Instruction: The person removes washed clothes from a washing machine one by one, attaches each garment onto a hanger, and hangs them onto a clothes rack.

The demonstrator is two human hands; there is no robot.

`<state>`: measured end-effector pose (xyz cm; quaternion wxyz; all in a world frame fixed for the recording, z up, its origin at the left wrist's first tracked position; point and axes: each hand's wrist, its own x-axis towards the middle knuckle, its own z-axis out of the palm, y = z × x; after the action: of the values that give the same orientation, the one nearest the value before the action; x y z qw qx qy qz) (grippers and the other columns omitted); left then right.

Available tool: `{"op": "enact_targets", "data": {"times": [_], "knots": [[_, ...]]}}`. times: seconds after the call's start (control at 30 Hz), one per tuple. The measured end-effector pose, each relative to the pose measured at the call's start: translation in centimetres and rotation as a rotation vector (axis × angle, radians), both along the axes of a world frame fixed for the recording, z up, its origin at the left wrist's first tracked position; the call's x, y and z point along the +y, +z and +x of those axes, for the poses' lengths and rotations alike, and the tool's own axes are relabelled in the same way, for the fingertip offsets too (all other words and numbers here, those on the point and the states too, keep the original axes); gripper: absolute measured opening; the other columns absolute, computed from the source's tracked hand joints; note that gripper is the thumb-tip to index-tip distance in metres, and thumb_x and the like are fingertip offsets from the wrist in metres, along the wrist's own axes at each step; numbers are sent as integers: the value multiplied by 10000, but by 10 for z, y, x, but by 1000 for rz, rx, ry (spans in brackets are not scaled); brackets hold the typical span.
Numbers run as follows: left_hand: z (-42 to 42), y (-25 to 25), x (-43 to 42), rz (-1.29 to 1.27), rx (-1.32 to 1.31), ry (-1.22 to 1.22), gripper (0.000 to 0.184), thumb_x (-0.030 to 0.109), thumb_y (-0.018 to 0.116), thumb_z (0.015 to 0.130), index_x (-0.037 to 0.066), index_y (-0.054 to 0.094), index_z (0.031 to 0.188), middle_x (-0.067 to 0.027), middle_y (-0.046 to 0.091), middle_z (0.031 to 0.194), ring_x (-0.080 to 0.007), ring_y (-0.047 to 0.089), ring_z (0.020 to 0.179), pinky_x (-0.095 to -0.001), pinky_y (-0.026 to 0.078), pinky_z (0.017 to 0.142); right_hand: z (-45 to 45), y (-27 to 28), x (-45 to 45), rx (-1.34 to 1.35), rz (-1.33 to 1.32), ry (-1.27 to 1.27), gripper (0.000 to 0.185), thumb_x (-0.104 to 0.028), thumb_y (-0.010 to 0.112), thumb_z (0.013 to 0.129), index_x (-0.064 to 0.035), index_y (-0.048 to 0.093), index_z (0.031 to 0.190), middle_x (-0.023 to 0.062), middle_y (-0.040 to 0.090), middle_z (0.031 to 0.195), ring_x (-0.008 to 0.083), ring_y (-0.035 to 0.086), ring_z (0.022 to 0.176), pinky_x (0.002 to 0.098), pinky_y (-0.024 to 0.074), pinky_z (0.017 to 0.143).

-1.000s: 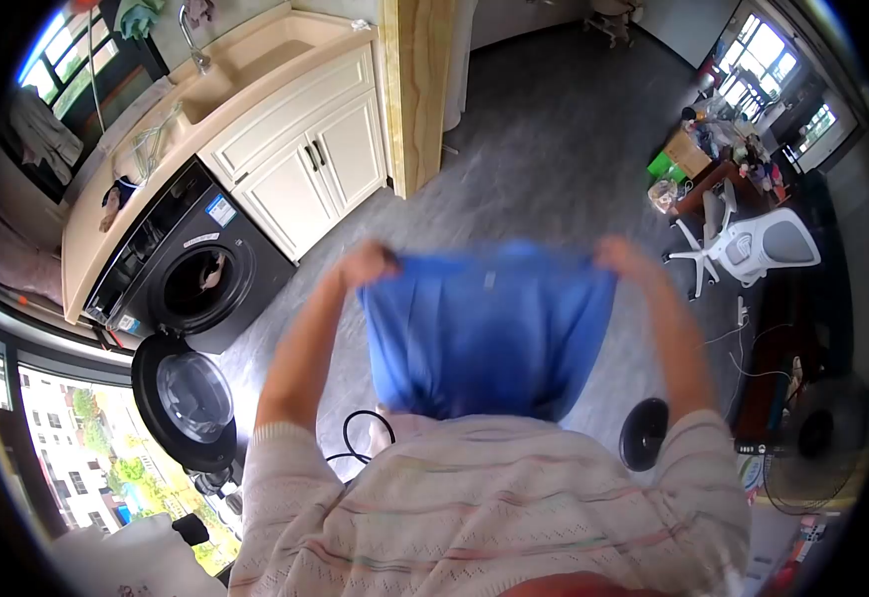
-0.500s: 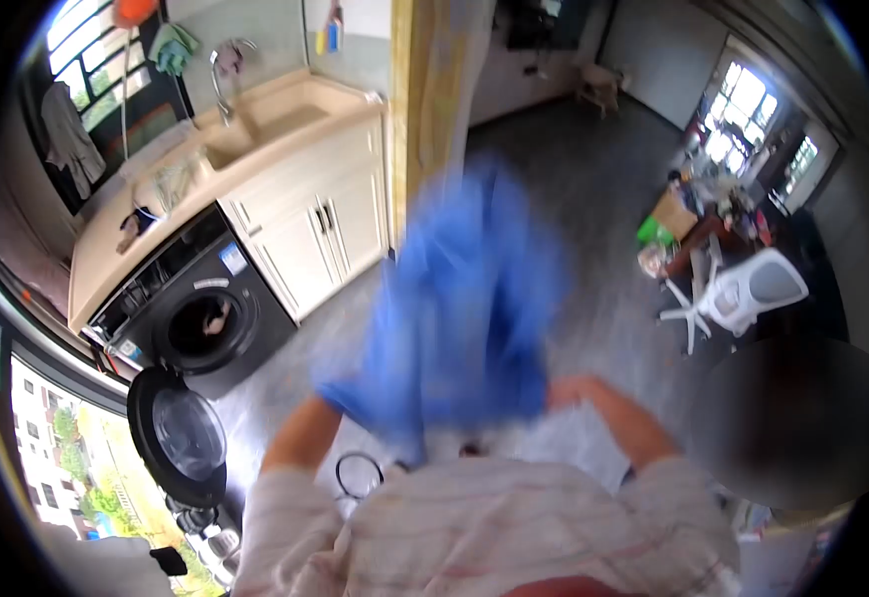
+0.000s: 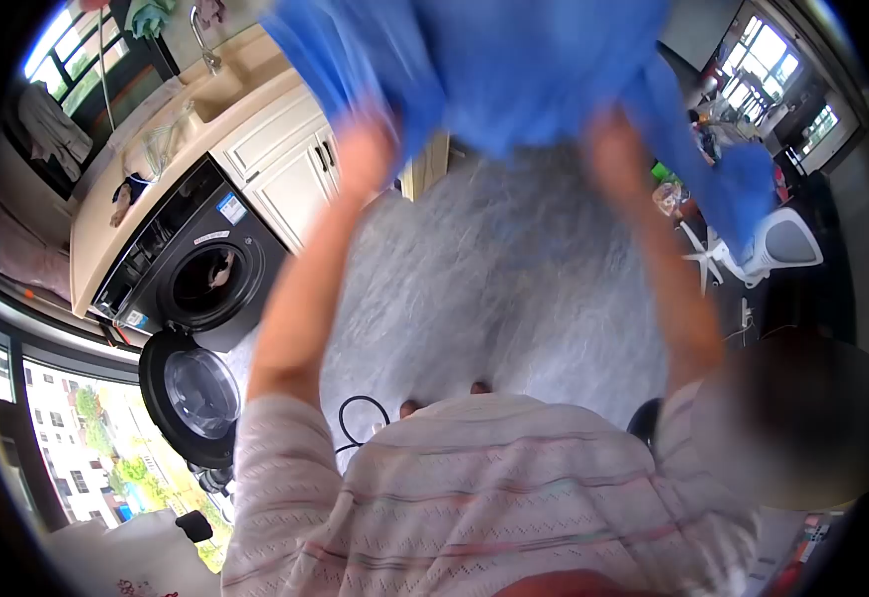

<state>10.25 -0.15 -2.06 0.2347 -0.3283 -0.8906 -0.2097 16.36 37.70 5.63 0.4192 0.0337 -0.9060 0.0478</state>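
Note:
A blue cloth (image 3: pixel 544 70) is spread wide in the air at the top of the view, blurred by motion and cut off by the upper edge. My left hand (image 3: pixel 365 149) is closed on its lower left part, with the arm stretched forward. On the other side my right hand (image 3: pixel 615 149) grips the cloth too, its fingers smeared. Loose fabric hangs out to the right of that hand, over part of the white chair (image 3: pixel 787 241).
A dark washing machine (image 3: pixel 205 284) stands at the left, its round door (image 3: pixel 195 388) swung open. Beside it are white cabinets (image 3: pixel 290 189) under a beige sink counter (image 3: pixel 96 219). A black hose loop (image 3: pixel 360 400) lies near my feet. A dark blurred round shape (image 3: pixel 802 423) is at the right.
The blue cloth has gone from hanging low before me to spread out high and forward. Both hands have risen with it, and the floor and my feet now show below.

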Motion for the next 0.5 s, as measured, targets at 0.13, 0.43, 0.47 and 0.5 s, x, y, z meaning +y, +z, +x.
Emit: {"op": "enact_targets", "data": {"times": [0.13,0.43,0.47,0.5], "knots": [[46,-197,-45,-242,-1065,-418,275,203,590,771,-10,596,945,-114,623,849,-199,572,798,-323,454,728,5,-78,15,-360,-282,89,213,-239,586,794,-37,631,845,90,615,705,180,575,658,311,458,617],[15,-64,-38,-41,-826,-230,239,164,616,802,-40,616,927,-143,640,877,-177,625,738,-300,512,713,74,-124,-48,-1017,-831,352,195,-162,602,794,-23,608,931,56,615,816,102,548,662,259,443,593],[8,-44,-55,219,-981,-246,232,148,604,808,-50,611,930,-149,640,872,-190,631,731,-302,520,708,71,-122,-44,-989,-838,355,223,-170,595,804,-19,598,968,59,613,837,105,551,670,261,448,602],[9,-16,-72,477,-1140,-263,226,132,592,815,-59,606,933,-156,640,866,-202,638,724,-305,528,703,68,-119,-40,-961,-844,359,252,-178,588,813,-14,589,1005,62,610,858,109,553,678,264,453,610]]}}
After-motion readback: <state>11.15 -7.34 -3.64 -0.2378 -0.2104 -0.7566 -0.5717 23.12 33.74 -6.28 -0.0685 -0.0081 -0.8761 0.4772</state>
